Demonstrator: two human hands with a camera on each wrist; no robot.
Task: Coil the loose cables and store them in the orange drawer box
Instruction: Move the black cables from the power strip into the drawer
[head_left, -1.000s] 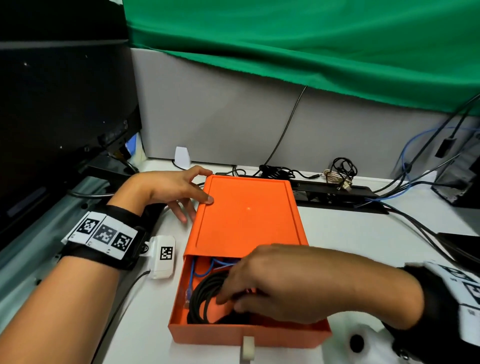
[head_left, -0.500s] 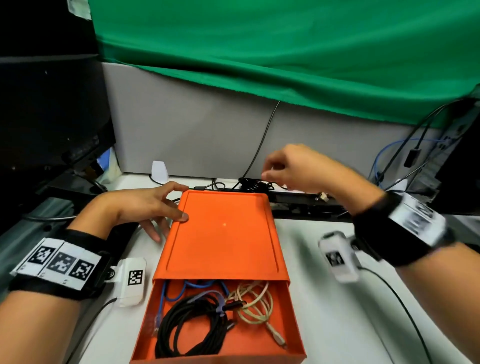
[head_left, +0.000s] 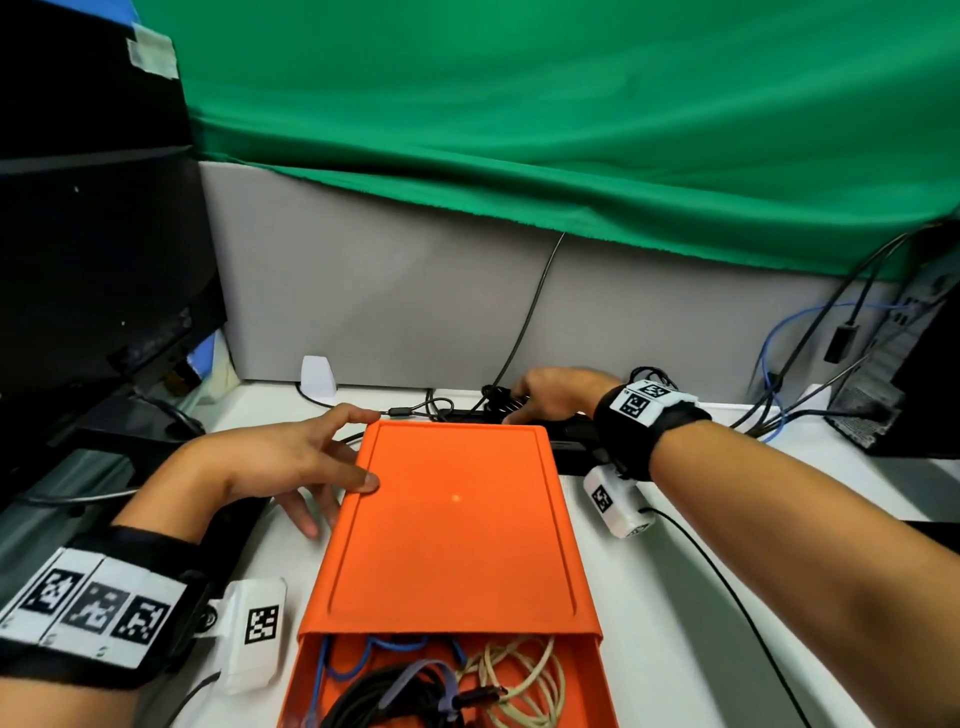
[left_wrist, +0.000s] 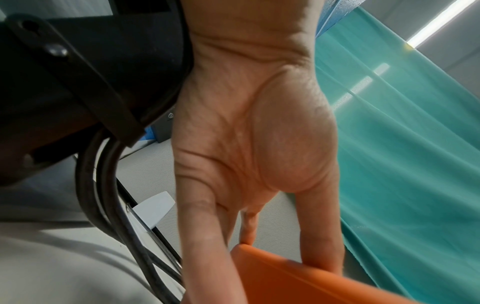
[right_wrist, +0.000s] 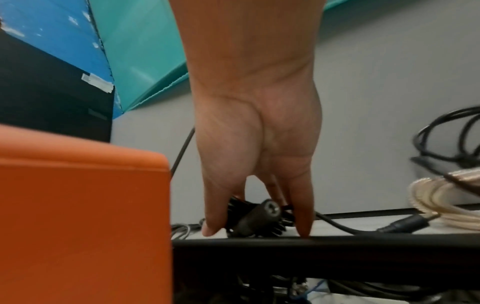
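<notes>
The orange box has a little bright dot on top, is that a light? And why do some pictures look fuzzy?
Head view: a small pale glare spot sits on the orange drawer box lid, likely a reflected light. Left wrist view: the left hand fingers look soft and blurred. Right wrist view: the cables at the right edge smear; the right hand is clearer.

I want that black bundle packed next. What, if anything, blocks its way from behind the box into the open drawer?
Nothing visible blocks it. The right hand already grips the black cable bundle behind the orange drawer box. The drawer is pulled open at the near end, holding coiled cables, and the left hand rests only on the box's left edge.
</notes>
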